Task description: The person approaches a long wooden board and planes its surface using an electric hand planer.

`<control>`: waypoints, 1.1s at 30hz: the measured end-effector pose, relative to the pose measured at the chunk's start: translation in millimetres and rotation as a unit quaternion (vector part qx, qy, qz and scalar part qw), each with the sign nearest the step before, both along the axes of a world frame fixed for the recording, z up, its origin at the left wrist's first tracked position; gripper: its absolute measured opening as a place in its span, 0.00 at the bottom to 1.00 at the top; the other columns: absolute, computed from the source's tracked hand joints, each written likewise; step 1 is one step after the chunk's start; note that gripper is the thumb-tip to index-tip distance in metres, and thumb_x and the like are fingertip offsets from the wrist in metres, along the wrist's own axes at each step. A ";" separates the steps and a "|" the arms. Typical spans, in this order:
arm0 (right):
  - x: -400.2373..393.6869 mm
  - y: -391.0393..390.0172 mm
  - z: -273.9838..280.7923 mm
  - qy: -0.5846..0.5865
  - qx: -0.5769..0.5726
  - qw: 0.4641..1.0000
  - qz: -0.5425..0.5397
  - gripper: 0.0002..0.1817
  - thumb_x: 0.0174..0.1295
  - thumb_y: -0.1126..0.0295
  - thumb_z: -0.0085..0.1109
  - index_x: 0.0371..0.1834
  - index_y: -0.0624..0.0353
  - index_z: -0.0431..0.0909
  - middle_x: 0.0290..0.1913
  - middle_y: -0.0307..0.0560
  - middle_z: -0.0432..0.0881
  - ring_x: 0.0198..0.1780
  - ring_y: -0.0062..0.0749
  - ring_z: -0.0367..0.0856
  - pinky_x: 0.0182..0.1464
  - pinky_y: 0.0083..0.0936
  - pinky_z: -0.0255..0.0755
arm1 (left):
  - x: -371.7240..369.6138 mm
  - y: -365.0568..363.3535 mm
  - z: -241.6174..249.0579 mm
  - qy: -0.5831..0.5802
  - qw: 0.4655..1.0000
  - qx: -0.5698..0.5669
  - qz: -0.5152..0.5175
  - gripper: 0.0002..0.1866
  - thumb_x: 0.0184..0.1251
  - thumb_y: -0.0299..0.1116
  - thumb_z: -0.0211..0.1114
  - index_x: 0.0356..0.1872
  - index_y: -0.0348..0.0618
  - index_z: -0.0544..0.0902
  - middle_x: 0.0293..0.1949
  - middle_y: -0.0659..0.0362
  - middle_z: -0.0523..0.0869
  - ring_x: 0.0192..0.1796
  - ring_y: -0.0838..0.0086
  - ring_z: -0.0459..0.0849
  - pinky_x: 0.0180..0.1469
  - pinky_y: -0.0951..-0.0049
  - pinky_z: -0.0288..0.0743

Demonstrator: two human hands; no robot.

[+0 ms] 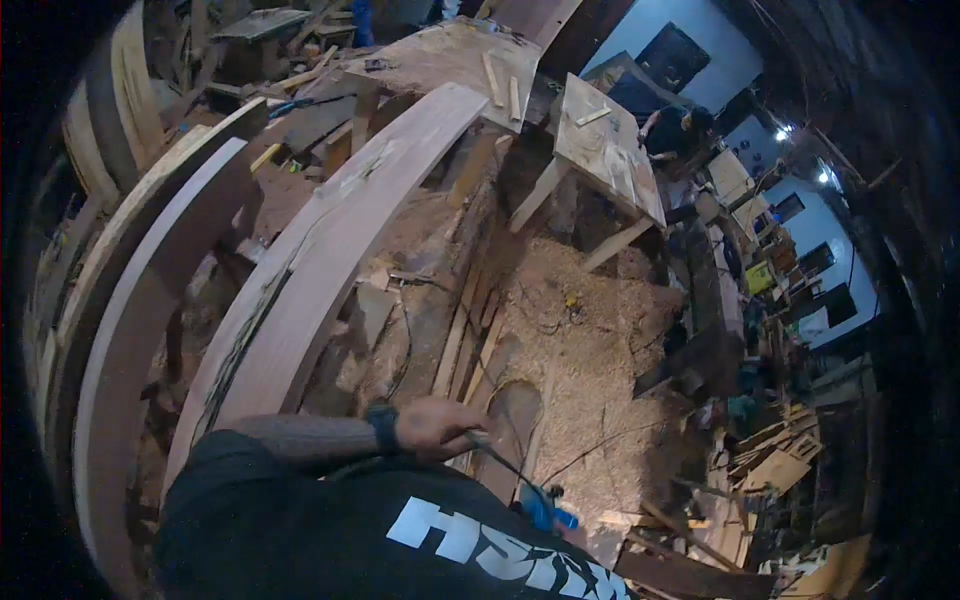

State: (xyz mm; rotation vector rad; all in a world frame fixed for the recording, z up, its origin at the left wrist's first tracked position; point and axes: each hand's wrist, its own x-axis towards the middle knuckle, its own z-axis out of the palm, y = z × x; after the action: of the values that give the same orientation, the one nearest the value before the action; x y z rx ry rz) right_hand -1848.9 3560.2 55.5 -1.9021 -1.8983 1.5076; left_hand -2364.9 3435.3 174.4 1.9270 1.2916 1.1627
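Note:
My left hand, with a dark band at the wrist, is closed in front of my body around a dark power cord. The cord runs down to the right, towards a blue power tool that shows only in part beyond my dark shirt. My right hand does not show; the shirt's lettered front fills that area. To the left of my left hand lies a long, wide plank with a dark crack along its length.
More boards stand at the left. A wooden table and a smaller workbench are ahead, with a person beside the bench. Wood shavings and loose cords cover the floor. Wood scraps pile up at the right.

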 end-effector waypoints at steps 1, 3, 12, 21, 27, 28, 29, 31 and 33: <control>-9.5 13.7 -3.7 -0.016 0.005 1.000 -0.013 0.20 0.66 0.58 0.75 0.50 0.62 0.84 0.29 0.41 0.85 0.22 0.28 0.82 0.25 0.30 0.76 | -27.8 11.8 10.3 0.004 1.000 -0.003 0.010 0.12 0.79 0.44 0.62 0.49 0.48 0.83 0.37 0.46 0.86 0.42 0.43 0.86 0.42 0.48 0.80; -17.8 40.2 -4.7 -0.052 0.002 0.998 -0.032 0.20 0.66 0.58 0.75 0.50 0.62 0.84 0.29 0.41 0.85 0.22 0.28 0.81 0.25 0.30 0.76 | -69.1 44.6 23.2 0.035 0.999 -0.012 0.025 0.12 0.79 0.45 0.63 0.46 0.47 0.84 0.36 0.47 0.86 0.42 0.44 0.86 0.41 0.47 0.80; -130.7 246.5 -26.2 -0.118 -0.018 0.993 -0.016 0.20 0.67 0.58 0.74 0.51 0.63 0.83 0.29 0.42 0.84 0.21 0.28 0.81 0.24 0.30 0.75 | -196.1 233.7 27.8 0.169 0.984 0.007 0.053 0.16 0.79 0.49 0.62 0.47 0.47 0.84 0.41 0.49 0.86 0.40 0.47 0.87 0.39 0.48 0.80; -256.2 481.1 -89.9 -0.082 0.034 0.991 0.103 0.21 0.68 0.57 0.73 0.51 0.63 0.82 0.29 0.43 0.84 0.20 0.29 0.81 0.23 0.30 0.74 | -242.2 429.5 35.7 0.113 0.992 -0.055 0.000 0.17 0.77 0.49 0.63 0.52 0.48 0.83 0.42 0.49 0.87 0.45 0.45 0.87 0.45 0.45 0.81; -343.1 634.8 -85.1 -0.041 0.134 0.974 0.178 0.21 0.69 0.57 0.72 0.52 0.63 0.81 0.29 0.44 0.84 0.20 0.29 0.80 0.22 0.30 0.74 | -297.4 506.1 51.0 0.072 0.993 -0.069 0.059 0.14 0.78 0.46 0.62 0.47 0.47 0.84 0.40 0.47 0.86 0.46 0.46 0.86 0.45 0.47 0.80; -360.3 668.5 -82.2 -0.032 0.160 0.969 0.185 0.21 0.69 0.57 0.72 0.52 0.63 0.81 0.29 0.44 0.84 0.20 0.29 0.80 0.22 0.30 0.73 | -308.9 513.6 49.0 0.056 0.993 -0.077 0.069 0.14 0.78 0.45 0.62 0.46 0.46 0.84 0.40 0.47 0.86 0.46 0.46 0.86 0.45 0.46 0.79; -381.4 701.9 -76.8 -0.026 0.175 0.966 0.191 0.21 0.70 0.57 0.72 0.52 0.63 0.81 0.29 0.44 0.84 0.20 0.29 0.80 0.22 0.30 0.73 | -321.3 520.9 46.6 0.040 0.993 -0.084 0.079 0.14 0.78 0.45 0.62 0.46 0.45 0.84 0.39 0.47 0.86 0.46 0.46 0.86 0.45 0.46 0.79; -434.5 762.2 -54.1 -0.023 0.189 0.961 0.200 0.21 0.70 0.56 0.72 0.52 0.64 0.80 0.29 0.44 0.84 0.20 0.29 0.80 0.22 0.30 0.73 | -349.5 532.7 45.6 0.018 0.989 -0.104 0.102 0.13 0.78 0.44 0.63 0.46 0.44 0.84 0.39 0.46 0.86 0.46 0.45 0.86 0.45 0.46 0.79; -518.4 795.1 -1.0 -0.033 0.181 0.960 0.210 0.20 0.70 0.57 0.72 0.50 0.63 0.80 0.29 0.44 0.83 0.19 0.29 0.80 0.22 0.30 0.72 | -380.2 537.8 50.9 0.004 0.984 -0.127 0.128 0.13 0.78 0.43 0.63 0.47 0.43 0.84 0.39 0.47 0.86 0.45 0.45 0.86 0.45 0.46 0.79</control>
State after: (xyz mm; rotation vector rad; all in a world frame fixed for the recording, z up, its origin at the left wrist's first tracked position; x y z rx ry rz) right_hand -2367.2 4355.3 54.5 -1.4735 -2.5177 1.0690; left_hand -2745.1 3973.1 225.3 1.6185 1.6445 1.0492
